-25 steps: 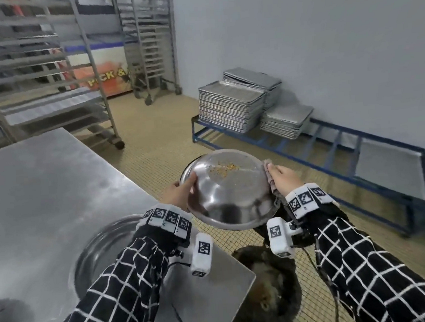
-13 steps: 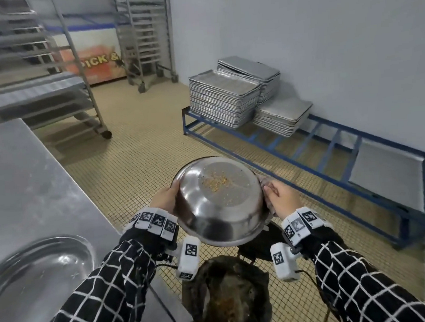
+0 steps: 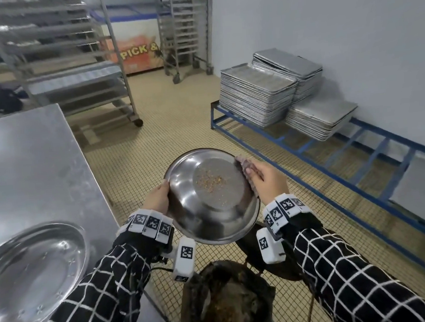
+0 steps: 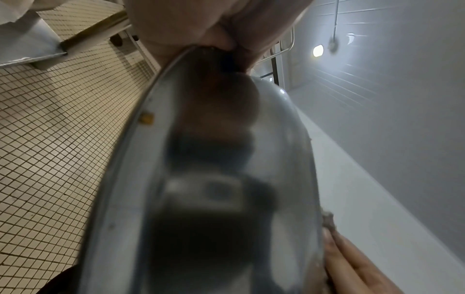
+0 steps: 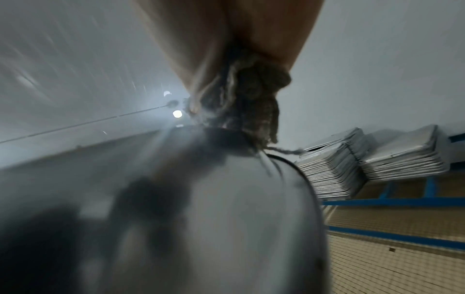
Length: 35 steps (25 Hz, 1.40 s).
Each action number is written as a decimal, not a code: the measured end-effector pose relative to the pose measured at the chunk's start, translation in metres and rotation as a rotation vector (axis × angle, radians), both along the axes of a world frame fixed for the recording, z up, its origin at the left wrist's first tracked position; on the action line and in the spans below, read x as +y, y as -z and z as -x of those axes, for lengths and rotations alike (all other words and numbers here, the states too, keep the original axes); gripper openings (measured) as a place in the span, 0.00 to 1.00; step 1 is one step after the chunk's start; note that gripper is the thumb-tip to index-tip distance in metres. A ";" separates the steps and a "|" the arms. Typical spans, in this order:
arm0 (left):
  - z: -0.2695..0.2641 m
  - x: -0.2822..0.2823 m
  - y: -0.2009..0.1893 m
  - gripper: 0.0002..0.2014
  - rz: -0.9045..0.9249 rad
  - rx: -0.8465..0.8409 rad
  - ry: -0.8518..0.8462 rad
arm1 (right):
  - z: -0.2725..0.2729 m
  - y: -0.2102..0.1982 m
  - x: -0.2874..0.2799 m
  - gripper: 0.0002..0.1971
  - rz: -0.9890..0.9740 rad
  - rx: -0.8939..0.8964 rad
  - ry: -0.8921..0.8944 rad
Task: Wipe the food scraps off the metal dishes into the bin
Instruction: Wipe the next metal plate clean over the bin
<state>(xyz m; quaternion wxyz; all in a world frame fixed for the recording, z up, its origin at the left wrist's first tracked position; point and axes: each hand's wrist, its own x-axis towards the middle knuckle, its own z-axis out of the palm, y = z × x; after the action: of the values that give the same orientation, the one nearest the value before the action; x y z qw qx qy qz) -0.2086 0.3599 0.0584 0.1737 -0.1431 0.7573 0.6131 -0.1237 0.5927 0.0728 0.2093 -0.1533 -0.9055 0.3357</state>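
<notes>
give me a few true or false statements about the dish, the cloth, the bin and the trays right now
1. The left hand holds the metal dish by its rim. True.
2. The dish is wiped clean. False: orange food scraps lie in its flat bottom.
3. The right hand holds a cloth at the dish's rim. True.
4. The dish rests on the steel table. False: both hands hold it in the air, above the dark bin on the floor.
5. The stacked trays sit on the table. False: they sit on a blue rack by the wall.
</notes>
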 end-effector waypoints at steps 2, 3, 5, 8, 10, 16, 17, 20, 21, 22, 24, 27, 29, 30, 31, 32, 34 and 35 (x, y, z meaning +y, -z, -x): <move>0.001 0.001 -0.001 0.19 -0.038 0.006 0.001 | 0.012 -0.007 -0.010 0.17 0.004 0.012 -0.074; 0.001 0.001 -0.002 0.19 -0.052 0.014 0.009 | 0.016 -0.007 -0.015 0.18 -0.002 -0.005 -0.112; 0.003 0.000 -0.001 0.18 -0.089 0.002 0.010 | 0.017 -0.002 -0.025 0.20 -0.029 -0.056 -0.195; 0.005 -0.003 0.000 0.17 -0.098 0.005 -0.002 | 0.006 0.016 -0.034 0.22 -0.104 -0.122 -0.341; 0.004 -0.004 0.001 0.17 -0.092 0.032 -0.011 | -0.009 0.029 -0.033 0.22 -0.158 -0.138 -0.389; 0.002 -0.004 0.013 0.14 -0.173 0.000 -0.050 | -0.041 0.045 -0.022 0.17 0.135 -0.195 -0.159; -0.003 -0.004 0.008 0.13 -0.206 -0.007 -0.053 | -0.037 0.041 -0.022 0.17 0.244 -0.163 -0.062; -0.013 0.000 -0.002 0.13 -0.217 -0.005 -0.008 | -0.017 0.024 -0.025 0.17 0.447 -0.056 0.052; -0.014 0.002 -0.004 0.12 -0.214 0.000 0.007 | -0.011 0.017 -0.029 0.16 0.447 -0.043 0.032; -0.016 0.003 -0.007 0.12 -0.237 -0.002 0.011 | -0.005 0.010 -0.035 0.17 0.426 -0.052 0.000; -0.017 0.007 -0.008 0.13 -0.297 -0.014 0.011 | 0.004 0.003 -0.050 0.18 0.338 -0.114 -0.078; -0.015 0.008 -0.011 0.13 -0.355 -0.037 0.015 | -0.002 0.007 -0.066 0.20 0.171 -0.129 -0.264; -0.010 0.004 -0.008 0.11 -0.380 -0.060 0.009 | -0.017 0.017 -0.065 0.21 0.072 -0.104 -0.373; -0.008 0.003 -0.007 0.10 -0.392 -0.060 -0.003 | -0.026 0.023 -0.062 0.21 0.017 -0.112 -0.406; -0.006 0.001 -0.007 0.10 -0.392 -0.063 -0.007 | -0.034 0.030 -0.057 0.21 -0.028 -0.132 -0.419; -0.005 0.000 -0.005 0.10 -0.398 -0.067 -0.010 | -0.042 0.038 -0.052 0.20 -0.043 -0.159 -0.400; -0.007 0.002 -0.007 0.10 -0.398 -0.059 0.000 | -0.053 0.051 -0.042 0.18 0.035 -0.191 -0.251; -0.007 0.003 -0.007 0.10 -0.399 -0.043 0.006 | -0.056 0.056 -0.040 0.18 0.110 -0.177 -0.141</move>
<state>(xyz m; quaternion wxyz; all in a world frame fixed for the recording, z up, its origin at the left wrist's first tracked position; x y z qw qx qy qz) -0.2020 0.3630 0.0656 0.2166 -0.1168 0.6172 0.7473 -0.0674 0.5528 0.0170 0.0955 -0.1293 -0.9093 0.3837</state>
